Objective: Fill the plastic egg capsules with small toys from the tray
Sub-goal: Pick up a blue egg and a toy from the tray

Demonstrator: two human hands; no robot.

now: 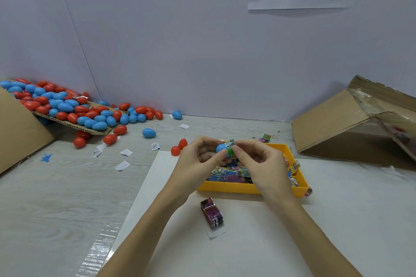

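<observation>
a: head view. where was the capsule?

b: blue egg half (221,148) sat between the two sets of fingertips, above the far part of the yellow tray (227,187). left hand (198,159) had thumb and fingers curled round it, gripping from the left.

a: right hand?

b: right hand (258,164) pinched a small wrapped toy packet (230,146), thumb and forefinger together on it, and the packet touched the open side of the blue half. could not tell how far in it sat.

a: below the fingers?

b: more wrapped toys (227,173) lay in the tray, directly under both hands. one purple packet (212,213) lay on the white sheet (337,220), nearer the wrists than the tray, apart from it.

a: left of the fingers?

b: two red pieces (179,147) just beside the left knuckles. a loose blue egg (149,133) farther out. beyond that, a heap of red and blue eggs (67,108) spilled off a cardboard flap (67,125), well apart from the hands. paper slips (122,165) were scattered between.

a: right side?

b: a tilted cardboard box (333,119), well apart from the right fingers.
</observation>
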